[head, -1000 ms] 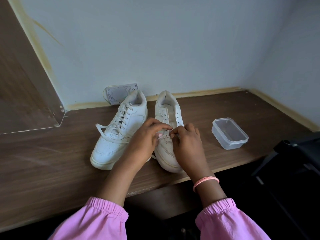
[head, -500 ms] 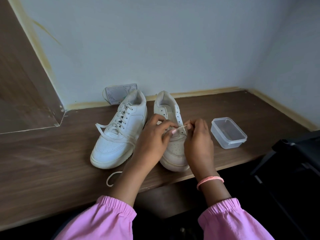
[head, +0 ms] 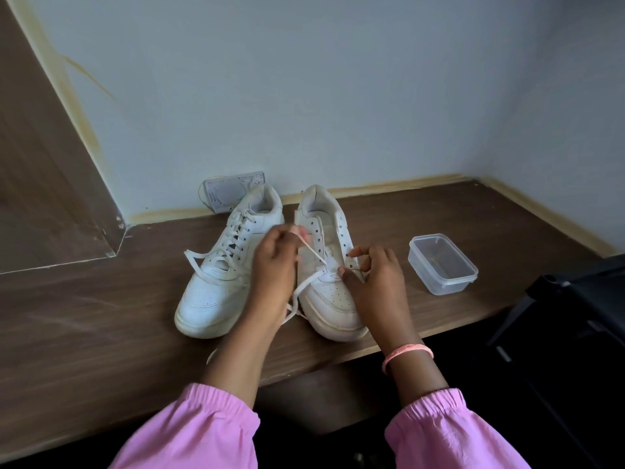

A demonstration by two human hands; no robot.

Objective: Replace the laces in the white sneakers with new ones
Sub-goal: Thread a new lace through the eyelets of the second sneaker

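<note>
Home corner, wooden desk (head: 101, 319) against pale painted wall (head: 304, 96), plastic food container (head: 442, 264)

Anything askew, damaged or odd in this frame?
Only minor things: a loose lace from the right sneaker trails toward the desk edge, and the panel corner at left looks chipped.

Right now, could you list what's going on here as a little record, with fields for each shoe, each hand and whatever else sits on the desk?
left shoe: fully laced, lace ends loose
right shoe: upper eyelets bare, lace only near the toe
lace: runs from the right shoe's lower eyelets up to the left hand
left hand: pinches the lace, raised over the gap between the shoes
right hand: holds the right shoe at the lower eyelets
plastic box: clear, no lid, right of the shoes
desk: dark wood
</note>
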